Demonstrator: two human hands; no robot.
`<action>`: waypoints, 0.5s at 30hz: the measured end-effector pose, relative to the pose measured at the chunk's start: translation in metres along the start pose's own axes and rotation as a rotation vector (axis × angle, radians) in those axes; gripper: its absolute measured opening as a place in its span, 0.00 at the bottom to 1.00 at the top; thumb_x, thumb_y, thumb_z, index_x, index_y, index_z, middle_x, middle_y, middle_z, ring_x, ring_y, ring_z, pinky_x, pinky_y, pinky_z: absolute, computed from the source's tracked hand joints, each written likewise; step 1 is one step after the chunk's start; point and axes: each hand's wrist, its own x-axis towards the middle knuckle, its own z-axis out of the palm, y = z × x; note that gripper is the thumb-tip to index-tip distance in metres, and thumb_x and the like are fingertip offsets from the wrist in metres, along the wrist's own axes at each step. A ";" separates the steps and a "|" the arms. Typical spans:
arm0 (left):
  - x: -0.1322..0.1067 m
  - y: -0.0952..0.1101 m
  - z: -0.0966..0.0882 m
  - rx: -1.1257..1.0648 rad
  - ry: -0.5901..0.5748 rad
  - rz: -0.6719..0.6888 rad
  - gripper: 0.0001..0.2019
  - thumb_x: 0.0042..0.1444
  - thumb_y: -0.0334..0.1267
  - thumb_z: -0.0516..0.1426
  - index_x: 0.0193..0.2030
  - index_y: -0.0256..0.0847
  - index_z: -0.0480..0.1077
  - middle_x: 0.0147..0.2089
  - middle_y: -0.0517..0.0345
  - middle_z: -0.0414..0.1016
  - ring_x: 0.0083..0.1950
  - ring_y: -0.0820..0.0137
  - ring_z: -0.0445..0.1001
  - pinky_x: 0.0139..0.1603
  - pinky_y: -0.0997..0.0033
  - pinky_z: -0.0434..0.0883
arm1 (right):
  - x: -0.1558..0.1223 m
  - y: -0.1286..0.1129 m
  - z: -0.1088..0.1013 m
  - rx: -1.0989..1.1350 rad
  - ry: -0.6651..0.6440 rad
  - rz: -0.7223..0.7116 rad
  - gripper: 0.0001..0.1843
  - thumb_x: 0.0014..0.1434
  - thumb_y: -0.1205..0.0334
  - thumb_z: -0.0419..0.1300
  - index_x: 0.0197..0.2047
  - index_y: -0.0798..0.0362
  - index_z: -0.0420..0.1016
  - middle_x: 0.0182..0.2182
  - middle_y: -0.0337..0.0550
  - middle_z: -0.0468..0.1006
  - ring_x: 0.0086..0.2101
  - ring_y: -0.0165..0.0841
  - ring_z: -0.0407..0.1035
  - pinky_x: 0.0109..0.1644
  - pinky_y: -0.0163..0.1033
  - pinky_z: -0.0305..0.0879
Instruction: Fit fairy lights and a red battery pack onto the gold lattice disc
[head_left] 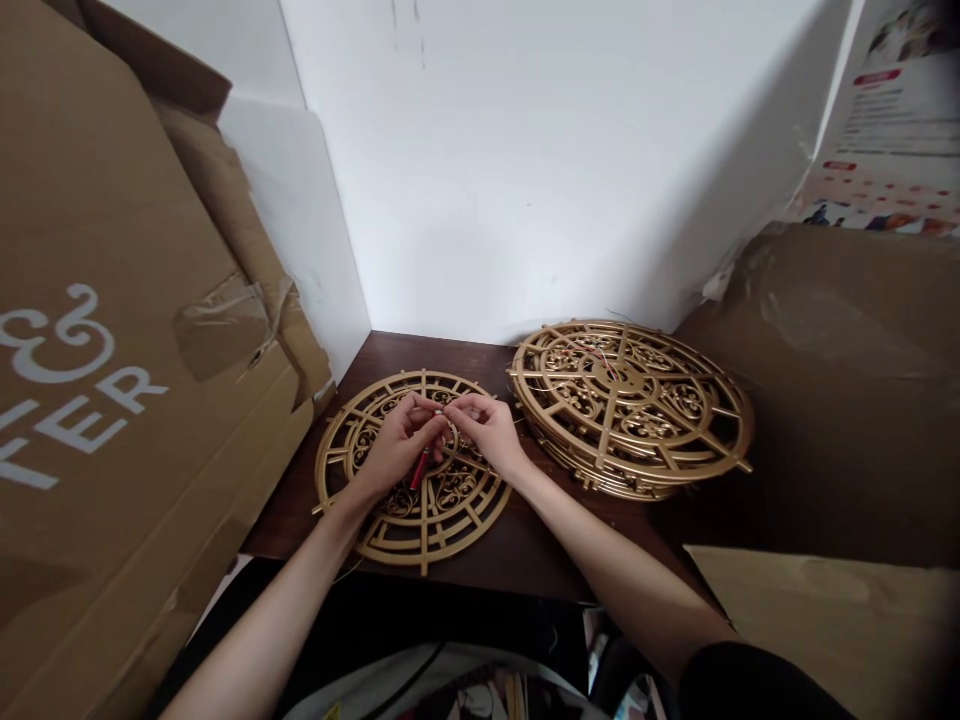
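Over a round gold openwork disc (424, 545) lying on the table, both hands meet with their fingertips nearly touching. My left hand (401, 440) is closed, thumb and forefinger pinched. A slim red tool (420, 471) juts down from beneath its curled fingers; its kind is not clear. My right hand (487, 430) is also closed, its thumb and forefinger pinched at the same spot. Whatever lies between the fingertips is too small to make out. The disc's centre is partly hidden by the hands.
To the right stands a stack of similar gold discs (630, 400), thin red wires (596, 352) on top. A large cardboard box (150, 330) borders the dark wooden table (540, 545) at left, another brown box (847, 390) at right. A white panel (540, 180) rises behind.
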 end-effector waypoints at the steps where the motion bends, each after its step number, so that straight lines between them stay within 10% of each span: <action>1: 0.000 0.000 0.000 0.000 -0.002 0.004 0.16 0.53 0.44 0.63 0.40 0.39 0.62 0.28 0.62 0.74 0.23 0.74 0.72 0.24 0.74 0.72 | 0.000 0.000 0.000 0.012 -0.004 0.007 0.20 0.49 0.44 0.65 0.30 0.54 0.75 0.17 0.34 0.70 0.17 0.24 0.58 0.22 0.31 0.53; 15: -0.001 0.003 -0.001 0.078 -0.027 0.031 0.15 0.55 0.43 0.62 0.43 0.40 0.63 0.27 0.63 0.76 0.21 0.74 0.73 0.22 0.75 0.72 | -0.001 -0.001 -0.001 0.080 -0.042 0.025 0.19 0.49 0.45 0.66 0.29 0.54 0.73 0.18 0.35 0.73 0.19 0.25 0.64 0.24 0.31 0.62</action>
